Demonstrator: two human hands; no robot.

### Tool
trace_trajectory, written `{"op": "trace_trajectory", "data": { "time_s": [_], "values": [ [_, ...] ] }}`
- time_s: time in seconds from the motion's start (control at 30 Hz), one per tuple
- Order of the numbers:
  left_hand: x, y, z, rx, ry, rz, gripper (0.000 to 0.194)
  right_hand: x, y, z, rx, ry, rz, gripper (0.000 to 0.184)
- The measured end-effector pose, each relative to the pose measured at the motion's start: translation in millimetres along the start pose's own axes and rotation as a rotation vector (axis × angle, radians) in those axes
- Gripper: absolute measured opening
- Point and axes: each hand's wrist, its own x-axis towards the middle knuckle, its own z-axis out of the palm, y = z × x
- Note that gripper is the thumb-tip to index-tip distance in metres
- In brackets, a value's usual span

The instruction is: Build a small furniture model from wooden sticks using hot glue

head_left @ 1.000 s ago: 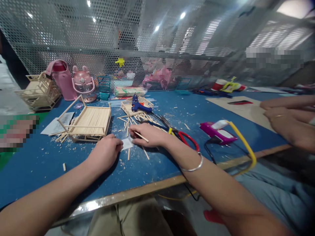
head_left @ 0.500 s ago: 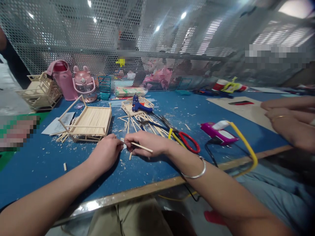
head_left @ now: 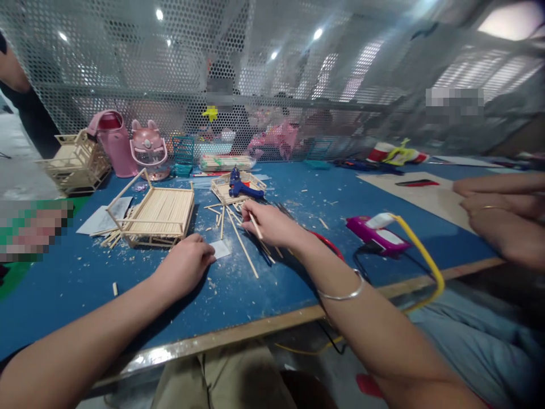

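My left hand (head_left: 187, 262) is closed on the edge of a small white piece of paper (head_left: 222, 250) lying on the blue table. My right hand (head_left: 272, 224) pinches a thin wooden stick (head_left: 256, 226) above a loose pile of sticks (head_left: 242, 245). Left of the pile stands a small bed-like frame built of sticks (head_left: 164, 210). Behind my right hand, a blue glue gun (head_left: 244, 189) rests on a shallow stick-built tray (head_left: 219, 190). Red-handled scissors (head_left: 327, 243) lie partly hidden behind my right forearm.
A purple device (head_left: 377, 234) with a yellow cable sits to the right. Further right rest another person's arms (head_left: 489, 204). Pink bottles (head_left: 117, 145), a second stick-built model (head_left: 76, 159) and packaged sticks (head_left: 227, 163) line the back, before a perforated metal screen (head_left: 170, 74).
My right hand has moved away from my left, forward and right to the stick pile, still holding a stick. The white paper now shows more fully beside my left hand, which stayed put.
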Motion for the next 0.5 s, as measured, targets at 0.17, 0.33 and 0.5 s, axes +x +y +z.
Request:
{"op": "trace_trajectory", "data": {
  "time_s": [0.17, 0.33, 0.5],
  "values": [
    [2, -1, 2.0, -0.024, 0.016, 0.032, 0.024, 4, -15, 10, 0.296, 0.082, -0.056, 0.03],
    [4, 1, 4.9, -0.007, 0.055, 0.02, 0.024, 6, -31, 25, 0.371, -0.056, 0.0, 0.02],
    [7, 1, 7.4, 0.06, 0.023, 0.028, 0.026, 8, -34, 35, 0.257, -0.034, -0.091, 0.017]
  ]
}}
